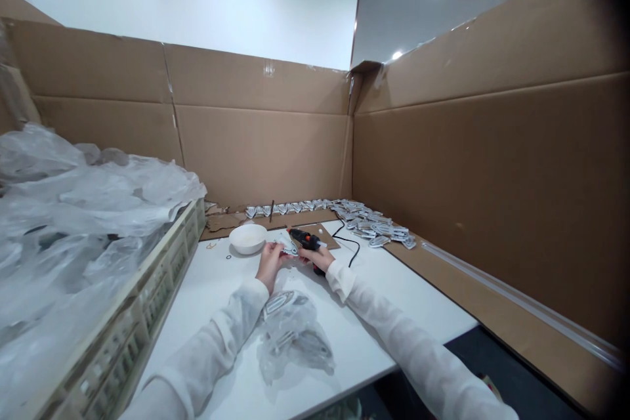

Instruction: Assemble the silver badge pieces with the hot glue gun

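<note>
My right hand (319, 257) grips a black and orange hot glue gun (304, 238), its orange nozzle pointing left. A clear glue stick shows at its rear. Close beside it, my left hand (270, 262) pinches a small flat piece (287, 245), pale with a dark outline, just under the nozzle. What the piece is exactly is too small to tell. A white bowl (247, 240) stands directly left of the piece. Nearer to me, between my forearms, lies a clear plastic bag (295, 335) with similar outlined pieces in it.
At left, a pale plastic crate (162, 289) overflows with clear plastic bags (88, 190). Outlined pieces (374, 223) are heaped at the back right, and a row (295, 207) of them runs along the back. A black cord (355, 243) curls over the white table (418, 295). Cardboard walls (266, 144) enclose it.
</note>
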Available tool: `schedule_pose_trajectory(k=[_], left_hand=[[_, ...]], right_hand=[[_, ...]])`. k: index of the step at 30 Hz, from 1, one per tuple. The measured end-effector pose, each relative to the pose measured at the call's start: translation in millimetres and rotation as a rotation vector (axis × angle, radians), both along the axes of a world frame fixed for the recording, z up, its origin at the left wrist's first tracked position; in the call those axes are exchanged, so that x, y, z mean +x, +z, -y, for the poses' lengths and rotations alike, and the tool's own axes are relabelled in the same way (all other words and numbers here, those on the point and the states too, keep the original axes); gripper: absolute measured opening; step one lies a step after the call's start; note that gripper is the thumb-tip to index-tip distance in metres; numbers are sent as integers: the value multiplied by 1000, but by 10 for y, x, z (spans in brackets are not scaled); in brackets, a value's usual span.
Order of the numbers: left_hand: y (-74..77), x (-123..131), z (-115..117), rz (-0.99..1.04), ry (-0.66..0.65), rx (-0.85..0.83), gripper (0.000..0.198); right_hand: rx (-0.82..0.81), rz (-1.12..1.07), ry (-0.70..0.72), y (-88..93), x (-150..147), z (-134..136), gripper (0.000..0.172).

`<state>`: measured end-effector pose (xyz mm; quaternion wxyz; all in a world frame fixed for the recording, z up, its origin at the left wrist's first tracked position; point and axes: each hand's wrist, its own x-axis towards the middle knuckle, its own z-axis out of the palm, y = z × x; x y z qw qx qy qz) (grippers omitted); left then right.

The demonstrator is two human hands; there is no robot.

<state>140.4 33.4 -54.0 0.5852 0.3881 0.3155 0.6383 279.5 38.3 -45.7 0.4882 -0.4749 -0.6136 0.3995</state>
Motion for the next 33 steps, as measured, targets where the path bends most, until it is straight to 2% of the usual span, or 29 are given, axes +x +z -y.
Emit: schedule_pose_trajectory(k=[3,5,7,9,11,13,15,17,20,24,26,29,33], left_hand=[[40,-24,29,6,-72,-25,9],[112,-74,36,-117,-166,-80,10],[236,-144,39,-380,-314,-125,16],[398,-210,53,-703,-524,-100,20],[554,-249,87,-983,-761,-27,21],[653,-246,133,-1147,-890,58,24],[669,-209,173,-1211,-838,141,27],[625,-160,193,-1248,-758,210,26],[544,-114,177,-1295,-795,258,20],[548,-173,117,-1197,-786,347,14],[585,-233,91,-1178,-757,349,12],[630,-292,71,-1136,-686,352,12],[618,-272,85,-1032,-406,533,17]], right_hand=[[-49,-39,12,8,32,-53,10],[-53,-80,-71,49,95,-107,12],[-57,-136,-176,110,200,-154,10],[-70,-146,-232,166,340,-183,9],[-114,-86,-189,193,494,-201,11],[-201,-49,-167,189,635,-227,12],[-240,-126,-270,171,753,-277,13],[-204,-223,-412,166,862,-349,14],[-100,-328,-627,193,1039,-451,11],[-28,-450,-873,196,1206,-495,11],[-23,-469,-898,162,1182,-484,8],[-12,-429,-818,105,1008,-456,9],[18,-337,-647,45,740,-420,12]])
